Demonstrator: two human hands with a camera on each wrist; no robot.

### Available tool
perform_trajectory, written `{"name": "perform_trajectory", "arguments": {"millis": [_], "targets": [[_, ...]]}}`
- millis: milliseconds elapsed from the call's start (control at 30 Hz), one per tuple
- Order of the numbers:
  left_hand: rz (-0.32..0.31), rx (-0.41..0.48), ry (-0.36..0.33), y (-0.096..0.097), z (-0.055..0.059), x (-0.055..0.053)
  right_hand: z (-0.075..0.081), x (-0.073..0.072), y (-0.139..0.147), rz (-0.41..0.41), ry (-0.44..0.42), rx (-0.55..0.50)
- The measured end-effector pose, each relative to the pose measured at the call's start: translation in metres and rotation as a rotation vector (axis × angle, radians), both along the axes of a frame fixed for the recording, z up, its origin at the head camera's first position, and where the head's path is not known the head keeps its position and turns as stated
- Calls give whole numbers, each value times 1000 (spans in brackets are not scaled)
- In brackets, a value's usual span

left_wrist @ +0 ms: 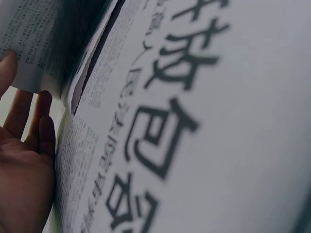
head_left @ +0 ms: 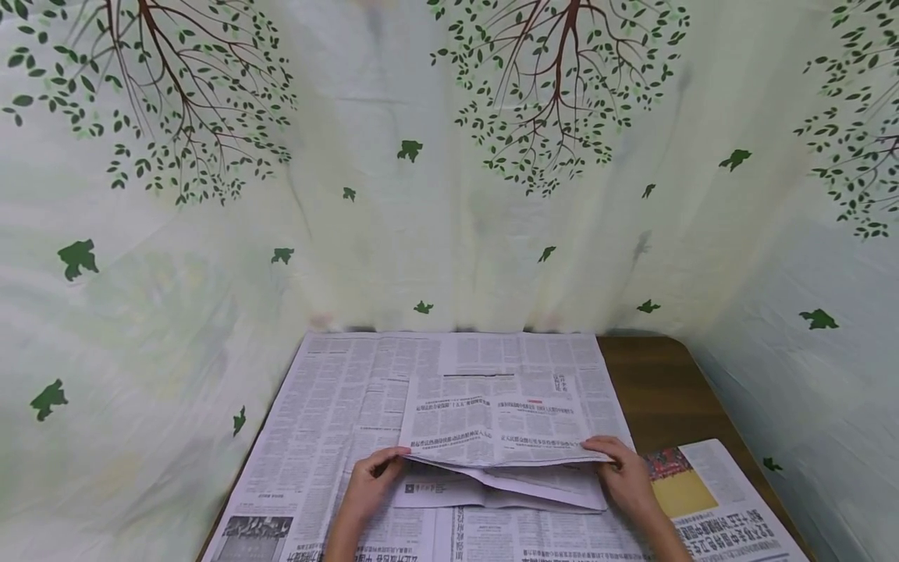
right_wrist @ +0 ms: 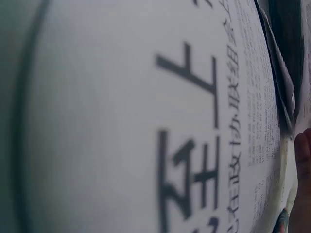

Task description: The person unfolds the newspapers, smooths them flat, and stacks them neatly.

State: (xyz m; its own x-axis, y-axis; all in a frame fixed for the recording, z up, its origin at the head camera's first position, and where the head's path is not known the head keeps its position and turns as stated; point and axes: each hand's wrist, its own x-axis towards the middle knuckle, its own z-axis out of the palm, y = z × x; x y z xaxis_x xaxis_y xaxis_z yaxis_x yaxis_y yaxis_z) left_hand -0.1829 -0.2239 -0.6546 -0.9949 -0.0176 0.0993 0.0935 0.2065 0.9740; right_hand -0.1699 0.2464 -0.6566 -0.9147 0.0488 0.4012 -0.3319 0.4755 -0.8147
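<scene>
Head view: two bare hands work a folded newspaper (head_left: 492,425), which lies over newspaper spread (head_left: 330,421) across the table (head_left: 653,382). The left hand (head_left: 370,484) pinches the near left corner of the upper leaves, thumb above and fingers beneath (the left wrist view shows this closely). The right hand (head_left: 628,476) holds the near right corner; its wrist view catches only a sliver of that hand, so the exact placing of the thumb is uncertain. Between the hands the upper leaves stand off the bottom leaf, leaving a dark gap along the near edge.

The step in hand is judged to be a turning of the leaves along a crease, though whether to fold or unfold cannot be told. The next move would seem to call for both corners travelling level and together, so that the thin sheet neither skews nor tears.

Edges and room: the spread reaches the table's far edge, close to the printed curtain (head_left: 449,234). Flat spread lies beyond and to the left of the folded paper, giving low, open passage. On the right, a second newspaper (head_left: 723,531) with a colour picture lies just beside the right forearm, limiting sideways sweep there.
</scene>
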Motion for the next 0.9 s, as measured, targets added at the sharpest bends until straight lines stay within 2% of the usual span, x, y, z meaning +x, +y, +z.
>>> {"name": "perform_trajectory", "arguments": {"millis": [200, 333, 433, 600, 800, 900], "targets": [[50, 60, -61, 0, 3, -2, -2, 3, 2, 96, 52, 83], [67, 105, -75, -1, 3, -3, -3, 3, 3, 113, 106, 179], [73, 111, -92, -2, 4, -4, -1, 3, 2, 131, 132, 212], [64, 86, -122, -3, 4, -4, 1, 1, -2, 118, 167, 184], [66, 71, -103, -4, 2, -3, 7, -1, -7, 55, 210, 92], [42, 66, -87, -6, 2, -1, 7, -1, -6, 47, 211, 82]]}}
